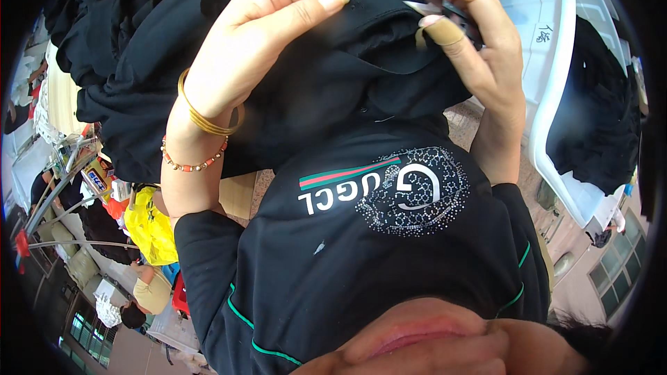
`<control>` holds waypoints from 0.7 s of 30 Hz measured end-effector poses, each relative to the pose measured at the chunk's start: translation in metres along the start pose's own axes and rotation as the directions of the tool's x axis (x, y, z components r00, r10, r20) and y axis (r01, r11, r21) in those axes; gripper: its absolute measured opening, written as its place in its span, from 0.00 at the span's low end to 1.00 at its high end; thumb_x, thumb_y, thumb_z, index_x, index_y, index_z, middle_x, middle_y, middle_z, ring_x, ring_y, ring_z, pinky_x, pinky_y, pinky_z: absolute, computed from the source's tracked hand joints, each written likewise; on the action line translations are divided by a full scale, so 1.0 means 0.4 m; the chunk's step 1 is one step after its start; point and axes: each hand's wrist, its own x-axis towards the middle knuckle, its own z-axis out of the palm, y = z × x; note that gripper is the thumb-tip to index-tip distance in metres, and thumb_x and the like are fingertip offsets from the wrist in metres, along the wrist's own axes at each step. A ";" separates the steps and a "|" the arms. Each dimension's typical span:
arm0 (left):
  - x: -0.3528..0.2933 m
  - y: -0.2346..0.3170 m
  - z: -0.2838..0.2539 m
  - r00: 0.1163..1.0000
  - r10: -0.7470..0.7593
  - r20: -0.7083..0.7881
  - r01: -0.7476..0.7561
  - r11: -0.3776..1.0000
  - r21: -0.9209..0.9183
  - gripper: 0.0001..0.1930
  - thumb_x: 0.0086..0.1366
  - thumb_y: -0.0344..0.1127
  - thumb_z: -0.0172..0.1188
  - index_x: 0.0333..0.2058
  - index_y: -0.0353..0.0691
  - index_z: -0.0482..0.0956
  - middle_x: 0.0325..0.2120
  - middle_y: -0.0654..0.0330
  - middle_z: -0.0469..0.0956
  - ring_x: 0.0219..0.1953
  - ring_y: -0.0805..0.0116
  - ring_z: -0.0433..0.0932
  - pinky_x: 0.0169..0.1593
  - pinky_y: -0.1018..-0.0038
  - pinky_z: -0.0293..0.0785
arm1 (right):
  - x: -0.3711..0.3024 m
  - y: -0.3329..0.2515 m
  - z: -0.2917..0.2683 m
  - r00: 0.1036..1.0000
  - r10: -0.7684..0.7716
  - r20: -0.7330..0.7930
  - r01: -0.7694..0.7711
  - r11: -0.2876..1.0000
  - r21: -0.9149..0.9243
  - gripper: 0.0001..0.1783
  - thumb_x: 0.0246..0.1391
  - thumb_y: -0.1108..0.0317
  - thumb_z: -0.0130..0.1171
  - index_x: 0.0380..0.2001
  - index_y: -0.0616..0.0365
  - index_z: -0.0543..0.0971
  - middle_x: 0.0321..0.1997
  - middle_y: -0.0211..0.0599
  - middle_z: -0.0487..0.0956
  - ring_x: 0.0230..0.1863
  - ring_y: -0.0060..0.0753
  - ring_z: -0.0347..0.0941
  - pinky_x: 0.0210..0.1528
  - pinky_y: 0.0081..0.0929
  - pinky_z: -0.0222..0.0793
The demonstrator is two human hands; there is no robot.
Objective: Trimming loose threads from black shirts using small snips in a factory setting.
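A large heap of black fabric (139, 48) spreads in front of me. My left hand (267, 24) is closed, thumb and forefinger pinching the edge of a black cloth piece (375, 10). Two bangles and a beaded bracelet circle that wrist. In my right hand (486, 38) sits a pair of small thread snips (425, 8), its pointed blades slightly apart and aimed at the cloth edge. A tan wrap covers the right thumb. Most of the snips' body is hidden behind my fingers.
At right stands a pale plastic bin (554, 90), with more black cloth (590, 111) beyond its rim. A yellow plastic bag (151, 226) lies at left near a metal frame. Farther off at lower left is another person (151, 292).
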 end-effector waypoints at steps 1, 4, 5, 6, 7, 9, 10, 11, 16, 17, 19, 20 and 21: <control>-0.002 -0.002 -0.002 1.000 -0.020 -0.011 0.020 0.999 -0.039 0.12 0.68 0.33 0.59 0.46 0.33 0.81 0.39 0.63 0.82 0.43 0.78 0.78 0.51 0.82 0.71 | 0.017 0.002 0.016 0.984 -0.176 -0.009 0.176 0.984 0.002 0.20 0.51 0.73 0.66 0.49 0.63 0.78 0.40 0.37 0.78 0.42 0.28 0.74 0.42 0.19 0.69; 0.000 -0.006 -0.012 0.998 -0.030 0.059 0.037 0.990 -0.135 0.13 0.68 0.33 0.59 0.48 0.34 0.81 0.40 0.62 0.82 0.46 0.76 0.78 0.52 0.83 0.70 | 0.017 -0.022 0.038 0.982 -0.186 -0.014 0.185 0.981 -0.050 0.21 0.48 0.73 0.69 0.48 0.61 0.80 0.39 0.37 0.78 0.38 0.31 0.75 0.38 0.22 0.70; 0.001 -0.005 -0.011 0.998 -0.028 0.062 0.037 0.990 -0.137 0.13 0.68 0.33 0.59 0.48 0.34 0.81 0.40 0.62 0.82 0.46 0.76 0.78 0.52 0.83 0.70 | 0.021 -0.025 0.041 0.983 -0.184 -0.013 0.183 0.982 -0.054 0.21 0.48 0.73 0.69 0.48 0.61 0.80 0.39 0.37 0.78 0.38 0.31 0.75 0.38 0.22 0.70; 0.001 -0.005 -0.010 0.998 -0.025 0.060 0.034 0.988 -0.148 0.13 0.68 0.33 0.59 0.48 0.34 0.81 0.40 0.62 0.82 0.46 0.76 0.78 0.52 0.83 0.70 | 0.025 -0.027 0.042 0.978 -0.210 -0.010 0.209 0.975 -0.074 0.22 0.46 0.74 0.69 0.48 0.60 0.81 0.38 0.37 0.78 0.37 0.31 0.75 0.38 0.22 0.70; 0.001 -0.006 -0.008 0.998 -0.022 0.058 0.031 0.987 -0.160 0.13 0.68 0.33 0.59 0.48 0.34 0.80 0.40 0.62 0.82 0.47 0.75 0.78 0.52 0.83 0.70 | 0.027 -0.028 0.042 0.972 -0.237 -0.005 0.235 0.967 -0.095 0.23 0.45 0.74 0.69 0.48 0.60 0.81 0.37 0.38 0.78 0.36 0.31 0.75 0.37 0.23 0.70; -0.002 -0.013 -0.006 0.999 -0.001 0.045 0.008 0.989 -0.149 0.13 0.68 0.33 0.59 0.48 0.34 0.80 0.41 0.61 0.82 0.47 0.75 0.78 0.52 0.83 0.70 | 0.029 -0.031 0.043 0.971 -0.239 0.005 0.237 0.964 -0.117 0.23 0.44 0.74 0.70 0.48 0.60 0.81 0.36 0.38 0.78 0.36 0.32 0.75 0.37 0.23 0.70; -0.004 -0.015 -0.004 0.999 0.019 0.035 -0.014 0.991 -0.135 0.13 0.68 0.32 0.59 0.48 0.34 0.80 0.41 0.61 0.82 0.47 0.75 0.78 0.52 0.83 0.70 | 0.030 -0.033 0.043 0.971 -0.240 0.013 0.239 0.961 -0.139 0.24 0.43 0.75 0.70 0.48 0.60 0.82 0.36 0.38 0.78 0.35 0.32 0.74 0.36 0.23 0.70; -0.003 -0.013 0.001 0.999 0.020 0.033 -0.015 0.990 -0.137 0.13 0.68 0.32 0.59 0.48 0.34 0.80 0.41 0.61 0.82 0.47 0.75 0.78 0.52 0.83 0.70 | 0.030 -0.034 0.043 0.970 -0.241 0.015 0.241 0.961 -0.139 0.24 0.43 0.75 0.70 0.48 0.60 0.82 0.36 0.38 0.78 0.35 0.32 0.74 0.36 0.23 0.70; 0.001 -0.006 0.017 1.000 -0.007 -0.030 0.006 1.000 -0.031 0.12 0.68 0.33 0.59 0.46 0.34 0.82 0.39 0.63 0.82 0.43 0.77 0.78 0.51 0.83 0.71 | 0.031 -0.040 0.040 0.960 -0.279 0.018 0.277 0.939 -0.204 0.22 0.42 0.75 0.70 0.45 0.60 0.83 0.34 0.37 0.78 0.33 0.31 0.74 0.34 0.23 0.69; 0.001 -0.006 0.016 0.999 -0.007 -0.031 0.006 0.999 -0.032 0.12 0.68 0.33 0.59 0.46 0.34 0.82 0.39 0.63 0.82 0.43 0.77 0.78 0.51 0.83 0.71 | 0.031 -0.038 0.040 0.960 -0.280 0.020 0.278 0.939 -0.204 0.22 0.42 0.75 0.70 0.45 0.60 0.83 0.34 0.37 0.78 0.33 0.31 0.74 0.34 0.23 0.69; 0.003 -0.004 0.014 0.999 -0.022 -0.033 0.023 1.000 0.019 0.13 0.68 0.33 0.58 0.48 0.34 0.81 0.41 0.60 0.83 0.46 0.74 0.79 0.54 0.80 0.71 | 0.031 -0.031 0.042 0.942 -0.336 0.000 0.329 0.922 -0.205 0.21 0.42 0.76 0.69 0.44 0.60 0.84 0.33 0.37 0.79 0.33 0.31 0.75 0.34 0.23 0.70; 0.002 -0.002 0.014 0.999 -0.022 -0.037 0.023 1.000 0.020 0.13 0.68 0.33 0.58 0.48 0.34 0.81 0.41 0.60 0.83 0.46 0.74 0.79 0.54 0.80 0.71 | 0.031 -0.028 0.044 0.941 -0.338 0.001 0.331 0.922 -0.202 0.21 0.42 0.76 0.69 0.44 0.60 0.84 0.33 0.37 0.79 0.33 0.31 0.75 0.34 0.23 0.70; 0.001 0.000 0.015 0.999 -0.021 -0.030 0.023 0.998 0.053 0.13 0.69 0.33 0.57 0.48 0.34 0.81 0.41 0.60 0.82 0.46 0.74 0.78 0.54 0.81 0.70 | 0.031 -0.024 0.046 0.942 -0.336 -0.013 0.327 0.924 -0.200 0.20 0.42 0.76 0.69 0.44 0.60 0.84 0.33 0.37 0.79 0.32 0.30 0.75 0.34 0.22 0.70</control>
